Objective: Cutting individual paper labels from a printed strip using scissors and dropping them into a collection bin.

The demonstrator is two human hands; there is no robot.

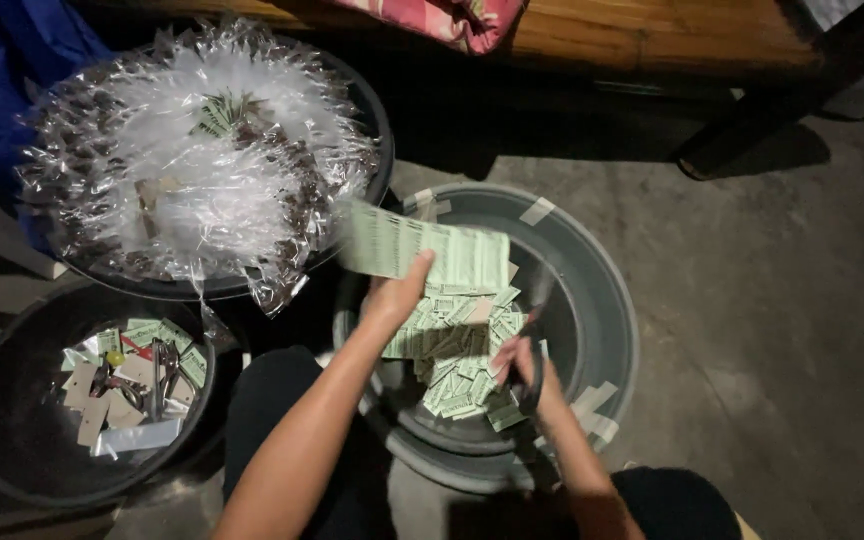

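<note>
A sheet of pale green printed labels (pixel 422 255) is pinched along its lower edge by the left hand (pixel 395 296), thumb on the near face and fingers behind it; the sheet is held up over the grey tub (pixel 592 300), and its left part is blurred. A pair of scissors (pixel 534 345) with dark handles is gripped by the right hand (pixel 530 372), fingers closed through the loops; the blades are raised toward the sheet's right edge, though whether they touch the paper cannot be told, since they are blurred. Below and between both hands a heap of cut green labels (pixel 462 350) is piled in the bottom of the tub; strips of pale tape (pixel 540 210) are stuck on the tub's rim beyond the right hand, and more on the rim just beside its wrist.

Beyond the left hand, a black basin (pixel 377 120) is filled with clear plastic packets (pixel 192 160) fanned in a ring, dark contents showing through them; a few green labels are seen at the ring's centre. To the left of the left forearm a second black basin (pixel 12 420) is set on the concrete floor (pixel 752 300); in it lie card tags, green slips, and another pair of scissors (pixel 160 372). Far beyond the hands a wooden bench (pixel 652 35) is seen, with a patterned cushion (pixel 442 18) lying on it.
</note>
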